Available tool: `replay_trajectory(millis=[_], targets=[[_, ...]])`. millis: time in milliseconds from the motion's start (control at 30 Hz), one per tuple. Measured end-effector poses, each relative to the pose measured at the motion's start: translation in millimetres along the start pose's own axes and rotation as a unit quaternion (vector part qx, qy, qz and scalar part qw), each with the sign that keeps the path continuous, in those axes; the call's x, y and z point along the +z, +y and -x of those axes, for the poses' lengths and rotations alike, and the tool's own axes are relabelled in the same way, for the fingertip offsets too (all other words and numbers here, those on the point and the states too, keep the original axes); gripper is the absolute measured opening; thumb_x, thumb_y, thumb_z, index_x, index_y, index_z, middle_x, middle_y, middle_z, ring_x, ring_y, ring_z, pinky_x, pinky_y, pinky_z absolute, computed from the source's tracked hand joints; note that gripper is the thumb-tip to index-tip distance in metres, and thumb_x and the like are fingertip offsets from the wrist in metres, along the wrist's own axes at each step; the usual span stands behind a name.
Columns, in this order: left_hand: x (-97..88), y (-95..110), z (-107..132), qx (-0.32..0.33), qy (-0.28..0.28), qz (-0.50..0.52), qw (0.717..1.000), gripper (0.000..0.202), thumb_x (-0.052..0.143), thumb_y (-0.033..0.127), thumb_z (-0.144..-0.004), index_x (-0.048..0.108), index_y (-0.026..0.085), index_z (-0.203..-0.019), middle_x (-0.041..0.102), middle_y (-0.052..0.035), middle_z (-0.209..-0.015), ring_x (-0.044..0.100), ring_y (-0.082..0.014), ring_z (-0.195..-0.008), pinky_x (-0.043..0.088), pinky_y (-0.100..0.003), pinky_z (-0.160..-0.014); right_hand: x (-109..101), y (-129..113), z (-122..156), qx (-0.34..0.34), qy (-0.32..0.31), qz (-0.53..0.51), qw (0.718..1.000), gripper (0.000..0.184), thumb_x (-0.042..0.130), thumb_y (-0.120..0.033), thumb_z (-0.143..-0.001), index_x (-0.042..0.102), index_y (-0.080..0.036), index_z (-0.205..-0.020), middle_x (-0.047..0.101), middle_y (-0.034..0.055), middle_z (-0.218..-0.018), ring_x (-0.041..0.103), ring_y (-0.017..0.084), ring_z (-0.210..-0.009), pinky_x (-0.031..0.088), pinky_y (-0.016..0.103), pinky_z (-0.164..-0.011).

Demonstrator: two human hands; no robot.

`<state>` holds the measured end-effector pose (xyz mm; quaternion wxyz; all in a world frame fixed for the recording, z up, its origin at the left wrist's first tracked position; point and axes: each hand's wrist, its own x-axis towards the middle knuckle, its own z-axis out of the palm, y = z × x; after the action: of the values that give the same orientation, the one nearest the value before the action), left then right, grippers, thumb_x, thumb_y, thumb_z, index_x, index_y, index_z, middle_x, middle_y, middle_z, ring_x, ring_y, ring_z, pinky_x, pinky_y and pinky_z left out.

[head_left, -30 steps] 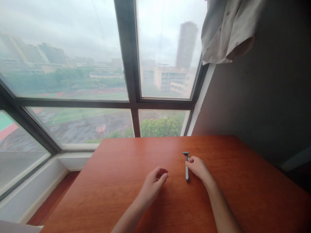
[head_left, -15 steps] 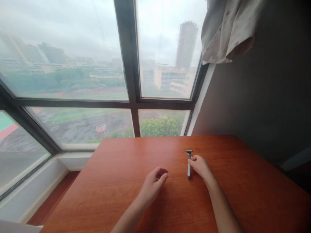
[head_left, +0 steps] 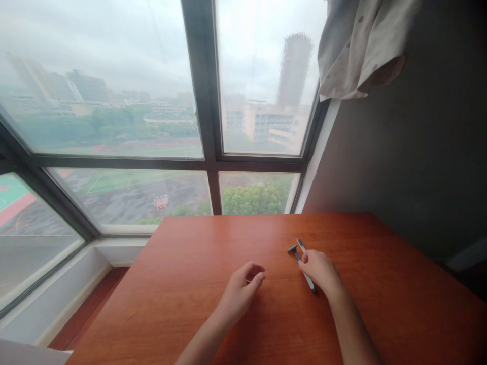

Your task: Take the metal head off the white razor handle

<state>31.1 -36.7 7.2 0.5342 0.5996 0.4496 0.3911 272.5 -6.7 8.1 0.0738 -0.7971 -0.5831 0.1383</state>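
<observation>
My right hand (head_left: 319, 267) is closed with its fingers on a razor (head_left: 309, 282), low over the tabletop. The razor lies slanted, its dark head (head_left: 292, 249) pointing to the far left and its pale handle running toward me on the right. Just beyond my fingers shows a slim pale piece with a dark end (head_left: 300, 245); the rest of it is hidden by my hand, and I cannot tell its kind. To the left of the razor, my left hand (head_left: 243, 289) is loosely curled with a gap between thumb and fingers. It holds nothing.
A reddish-brown wooden table (head_left: 182, 263) spreads under both hands. Large windows with dark frames (head_left: 209, 101) stand behind it. A light buttoned garment (head_left: 361, 56) hangs at the upper right, in front of a grey wall (head_left: 399, 152).
The razor has turned from upright in the view to slanted, and its head has come nearer. The slim piece now shows beyond my right hand. My left hand has barely moved.
</observation>
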Motion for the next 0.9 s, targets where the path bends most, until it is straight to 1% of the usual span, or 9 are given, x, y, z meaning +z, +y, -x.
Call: replay_trajectory(millis=[267,367,433,533,600,633,700,767,900], targets=[[-1.5,0,1,0.015,-0.005,-0.044,0.999,0.02,0.056,0.034,-0.082,0.065,0.018,-0.091,0.067,-0.0065,-0.088,0.059,-0.0202,-0.08,0.043,-0.028,-0.072,-3,-7,2,0.011,0.015,0.028,0.999,0.013,0.055,-0.025,-0.076,0.067,-0.021,-0.075,0.069,0.0119,-0.082,0.064,0.025,-0.074,0.03,0.027,-0.053],[-2.3,0,1,0.021,-0.002,-0.055,0.998,0.02,0.055,0.033,-0.082,0.065,0.018,-0.091,0.068,-0.0062,-0.087,0.059,-0.0202,-0.081,0.043,-0.027,-0.072,-2,-12,3,-0.001,0.051,0.021,0.998,0.017,0.052,-0.029,-0.081,0.066,-0.02,-0.075,0.069,0.0108,-0.079,0.063,0.022,-0.069,0.03,0.026,-0.053],[-3.1,0,0,0.022,0.002,-0.069,0.997,0.02,0.055,0.033,-0.082,0.065,0.018,-0.091,0.068,-0.0058,-0.087,0.06,-0.0197,-0.079,0.043,-0.026,-0.071,1,-21,6,-0.032,0.087,-0.016,0.996,0.02,0.051,-0.032,-0.083,0.065,-0.021,-0.075,0.068,0.008,-0.076,0.062,0.019,-0.065,0.03,0.025,-0.052],[-5.3,0,-2,0.025,0.012,-0.104,0.994,0.02,0.053,0.031,-0.082,0.064,0.017,-0.092,0.068,-0.0053,-0.088,0.059,-0.0187,-0.079,0.043,-0.025,-0.07,13,-44,15,-0.135,0.1,-0.125,0.978,0.02,0.051,-0.033,-0.084,0.064,-0.021,-0.075,0.067,0.0035,-0.069,0.059,0.016,-0.062,0.031,0.023,-0.053],[-7.5,-1,-4,0.038,0.021,-0.136,0.99,0.02,0.05,0.029,-0.083,0.064,0.017,-0.091,0.068,-0.0048,-0.086,0.059,-0.018,-0.078,0.042,-0.024,-0.07,26,-61,23,-0.21,0.084,-0.184,0.957,0.027,0.047,-0.035,-0.086,0.062,-0.019,-0.069,0.065,0.0016,-0.064,0.055,0.014,-0.057,0.03,0.023,-0.053],[-8.7,-2,-4,0.047,0.025,-0.154,0.987,0.019,0.049,0.028,-0.084,0.063,0.017,-0.088,0.067,-0.0044,-0.084,0.059,-0.0175,-0.077,0.042,-0.024,-0.069,33,-70,26,-0.231,0.082,-0.199,0.949,0.033,0.043,-0.035,-0.088,0.059,-0.019,-0.064,0.062,0.0009,-0.058,0.053,0.013,-0.054,0.028,0.023,-0.052],[-11.1,-4,-6,0.067,0.035,-0.195,0.978,0.02,0.045,0.027,-0.086,0.062,0.017,-0.08,0.065,-0.0033,-0.076,0.057,-0.0167,-0.072,0.041,-0.023,-0.066,48,-83,32,-0.249,0.087,-0.212,0.941,0.039,0.04,-0.034,-0.089,0.054,-0.018,-0.056,0.056,-0.0006,-0.052,0.046,0.011,-0.049,0.024,0.023,-0.05],[-13.1,-8,-7,0.077,0.046,-0.233,0.968,0.024,0.041,0.025,-0.087,0.059,0.018,-0.074,0.063,-0.0025,-0.07,0.056,-0.0162,-0.068,0.039,-0.023,-0.063,61,-90,35,-0.27,0.078,-0.224,0.933,0.036,0.041,-0.03,-0.088,0.052,-0.018,-0.056,0.056,-0.0014,-0.052,0.044,0.01,-0.049,0.023,0.023,-0.05],[-14.7,-16,-9,0.091,0.047,-0.295,0.95,0.024,0.038,0.021,-0.088,0.054,0.019,-0.069,0.063,-0.003,-0.07,0.055,-0.0165,-0.066,0.037,-0.023,-0.061,75,-92,36,-0.269,0.09,-0.216,0.934,0.033,0.043,-0.027,-0.087,0.05,-0.017,-0.056,0.055,-0.0017,-0.052,0.044,0.01,-0.05,0.021,0.023,-0.051]])
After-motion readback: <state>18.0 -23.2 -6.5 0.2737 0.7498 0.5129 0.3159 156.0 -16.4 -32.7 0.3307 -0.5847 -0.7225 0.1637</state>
